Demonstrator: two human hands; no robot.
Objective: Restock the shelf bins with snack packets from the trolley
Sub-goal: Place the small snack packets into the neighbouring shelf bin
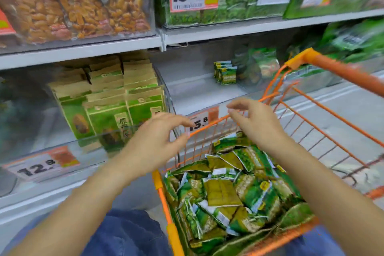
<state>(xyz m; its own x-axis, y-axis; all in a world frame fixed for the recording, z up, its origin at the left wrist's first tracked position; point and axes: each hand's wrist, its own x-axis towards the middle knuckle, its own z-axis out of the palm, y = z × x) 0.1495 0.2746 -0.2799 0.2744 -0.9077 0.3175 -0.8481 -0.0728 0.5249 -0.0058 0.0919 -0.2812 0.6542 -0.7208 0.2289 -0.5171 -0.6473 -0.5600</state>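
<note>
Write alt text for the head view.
Both empty hands, left hand and right hand, hover over an orange trolley heaped with green snack packets. Behind it, a nearly empty shelf bin holds a few matching packets.

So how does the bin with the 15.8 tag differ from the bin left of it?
The 15.8 bin holds only a few small green packets at the back; the left bin is packed with taller green-and-tan packs in upright rows. Both are clear-fronted, on the same shelf.

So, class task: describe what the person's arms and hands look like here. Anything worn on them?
Both forearms are bare, with no sleeves in view. The left hand and right hand wear no gloves, and no rings, watch or bracelets are visible.
</note>
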